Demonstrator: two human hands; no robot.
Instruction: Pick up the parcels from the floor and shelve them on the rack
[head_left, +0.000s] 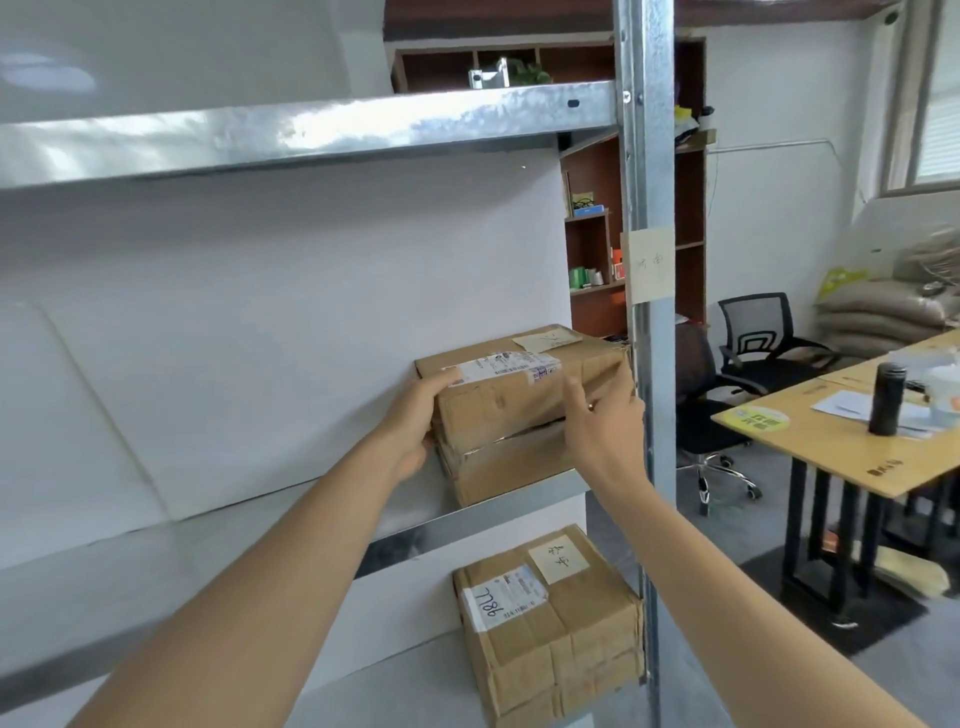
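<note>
A brown cardboard parcel (524, 405) with a white shipping label and a paper note sits on the middle shelf of the metal rack (647, 322), pushed against the right upright. My left hand (415, 421) clasps its left side, thumb on the top edge. My right hand (605, 423) rests against its front right face, fingers pointing up. A second taped parcel (550, 623) marked "98LL" with a yellow note sits on the shelf below, also at the right end.
The top shelf beam (311, 130) crosses overhead. A white wall panel backs the rack. Right of the rack stand a black office chair (727, 405), a wooden table (841, 447) with a black flask (885, 397), and a brown bookcase (592, 249) behind.
</note>
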